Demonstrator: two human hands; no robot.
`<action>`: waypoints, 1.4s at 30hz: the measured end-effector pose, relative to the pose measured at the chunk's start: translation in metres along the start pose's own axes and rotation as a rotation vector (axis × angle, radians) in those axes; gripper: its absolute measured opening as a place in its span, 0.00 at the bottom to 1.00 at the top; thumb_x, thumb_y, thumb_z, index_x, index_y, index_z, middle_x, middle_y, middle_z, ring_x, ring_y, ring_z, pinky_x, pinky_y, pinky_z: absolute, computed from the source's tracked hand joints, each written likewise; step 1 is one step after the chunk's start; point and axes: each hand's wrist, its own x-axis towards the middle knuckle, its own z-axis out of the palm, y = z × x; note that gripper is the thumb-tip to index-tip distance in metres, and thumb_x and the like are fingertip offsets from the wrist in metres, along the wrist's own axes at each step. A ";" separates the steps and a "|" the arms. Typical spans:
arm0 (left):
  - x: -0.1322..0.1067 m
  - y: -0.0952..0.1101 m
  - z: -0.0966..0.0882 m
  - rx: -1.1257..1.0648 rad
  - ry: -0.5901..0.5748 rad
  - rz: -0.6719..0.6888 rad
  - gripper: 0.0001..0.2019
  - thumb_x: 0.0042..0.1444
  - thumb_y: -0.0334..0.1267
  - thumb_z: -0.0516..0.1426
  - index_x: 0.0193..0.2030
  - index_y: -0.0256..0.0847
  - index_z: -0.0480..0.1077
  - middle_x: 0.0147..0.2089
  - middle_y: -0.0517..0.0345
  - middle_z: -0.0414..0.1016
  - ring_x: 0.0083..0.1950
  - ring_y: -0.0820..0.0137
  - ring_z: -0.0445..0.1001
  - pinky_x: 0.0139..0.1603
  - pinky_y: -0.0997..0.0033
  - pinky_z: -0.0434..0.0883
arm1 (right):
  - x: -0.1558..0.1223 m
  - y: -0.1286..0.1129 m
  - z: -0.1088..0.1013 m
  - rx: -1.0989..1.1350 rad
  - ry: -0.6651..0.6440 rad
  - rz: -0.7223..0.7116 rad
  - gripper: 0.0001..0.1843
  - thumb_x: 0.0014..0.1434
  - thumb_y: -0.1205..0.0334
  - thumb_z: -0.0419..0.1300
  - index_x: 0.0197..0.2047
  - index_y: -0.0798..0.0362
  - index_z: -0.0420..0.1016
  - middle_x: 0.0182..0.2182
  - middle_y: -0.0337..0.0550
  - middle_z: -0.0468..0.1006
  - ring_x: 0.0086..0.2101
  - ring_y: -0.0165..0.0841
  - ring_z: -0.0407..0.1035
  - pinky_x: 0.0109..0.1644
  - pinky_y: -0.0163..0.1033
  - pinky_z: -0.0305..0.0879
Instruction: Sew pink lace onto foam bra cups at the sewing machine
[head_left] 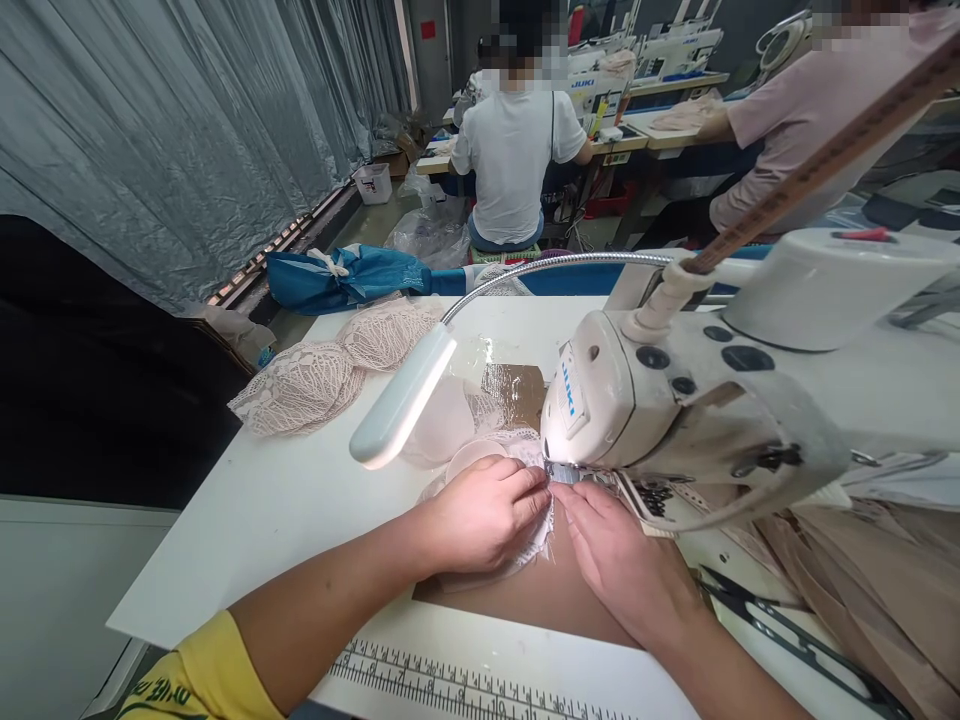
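Note:
A pale lace bra cup (474, 452) lies on the table at the needle area of a white sewing machine (592, 400). My left hand (487, 510) is closed over it, fingers curled and pressing the lace just left of the presser foot (564, 472). My right hand (622, 550) lies nearly flat on a brown sheet (525, 600), fingers stretched toward the presser foot. Its fingertips are at the frayed lace edge (541, 540). The needle is hidden behind the machine head and my fingers.
A lamp (405, 395) on a bendable neck hangs over the work. More lace cups (300, 388) lie at the table's left back. Black scissors (795, 635) and beige fabric (877, 580) are at the right. A printed ruler (465, 690) runs along the front. Two people (510, 160) sit beyond.

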 end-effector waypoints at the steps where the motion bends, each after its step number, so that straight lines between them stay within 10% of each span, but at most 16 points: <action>1: 0.000 0.000 0.001 0.001 -0.001 -0.005 0.16 0.63 0.35 0.50 0.54 0.30 0.68 0.53 0.40 0.70 0.45 0.61 0.68 0.45 0.62 0.69 | 0.000 0.000 0.000 0.003 0.000 0.000 0.18 0.61 0.73 0.50 0.45 0.53 0.80 0.40 0.50 0.81 0.35 0.34 0.75 0.41 0.37 0.66; 42: 0.001 -0.015 -0.003 -0.113 0.062 -0.093 0.14 0.63 0.35 0.49 0.52 0.35 0.69 0.52 0.44 0.72 0.51 0.61 0.70 0.52 0.60 0.68 | -0.010 0.008 0.004 0.270 -0.100 0.032 0.19 0.62 0.69 0.48 0.50 0.51 0.76 0.42 0.45 0.80 0.38 0.33 0.74 0.39 0.34 0.68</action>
